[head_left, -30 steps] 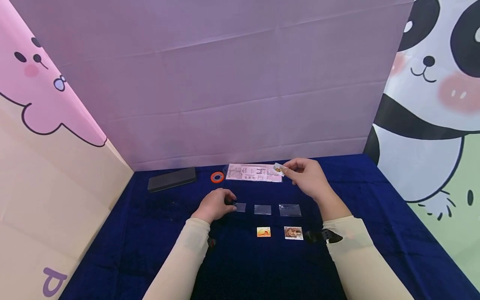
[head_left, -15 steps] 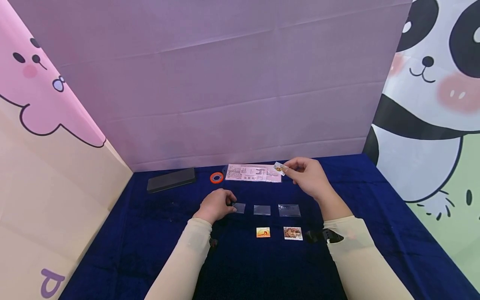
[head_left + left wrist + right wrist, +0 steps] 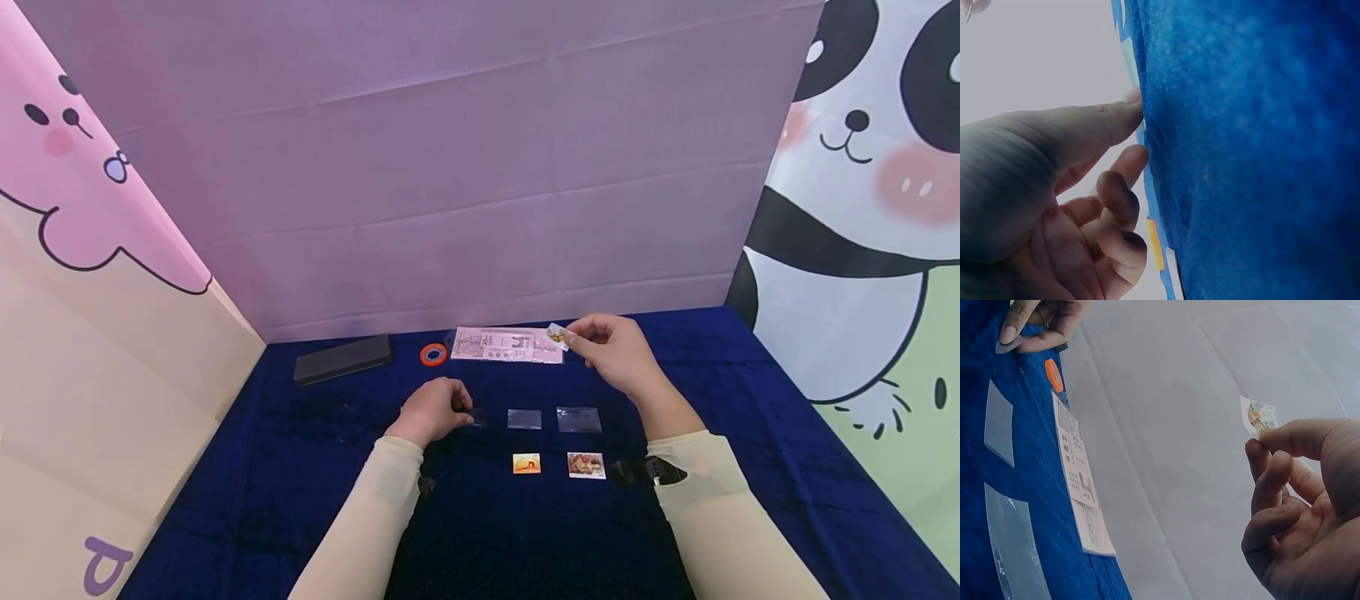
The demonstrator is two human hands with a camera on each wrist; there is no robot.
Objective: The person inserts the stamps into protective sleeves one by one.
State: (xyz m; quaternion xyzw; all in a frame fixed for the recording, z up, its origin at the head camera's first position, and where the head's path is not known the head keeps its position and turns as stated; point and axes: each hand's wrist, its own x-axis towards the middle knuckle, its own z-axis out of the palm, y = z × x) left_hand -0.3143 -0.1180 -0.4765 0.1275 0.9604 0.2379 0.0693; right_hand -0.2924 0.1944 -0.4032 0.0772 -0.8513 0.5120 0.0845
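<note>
My right hand (image 3: 621, 354) pinches a small white-edged stamp (image 3: 1259, 417) with a yellowish picture between thumb and forefinger, raised near the back of the table. My left hand (image 3: 433, 410) is low over the cloth, thumb and forefinger pinching a small clear plastic sleeve (image 3: 1005, 346). In the head view that sleeve shows only faintly. To its right lie a second clear sleeve (image 3: 524, 419) and a larger one (image 3: 578, 420). In front of these are an orange-and-yellow stamp (image 3: 527, 463) and a brownish one (image 3: 587, 466).
Along the back of the blue cloth (image 3: 300, 517) lie a dark flat case (image 3: 343, 359), an orange ring-shaped roll (image 3: 433, 355) and a pink printed packet (image 3: 495, 345). A purple curtain (image 3: 480, 167) hangs behind, with printed cartoon panels on both sides.
The small sleeve at the left fingertips has tilted and now shows thin and faint where it lay flat before. The right hand and its stamp stay nearly still.
</note>
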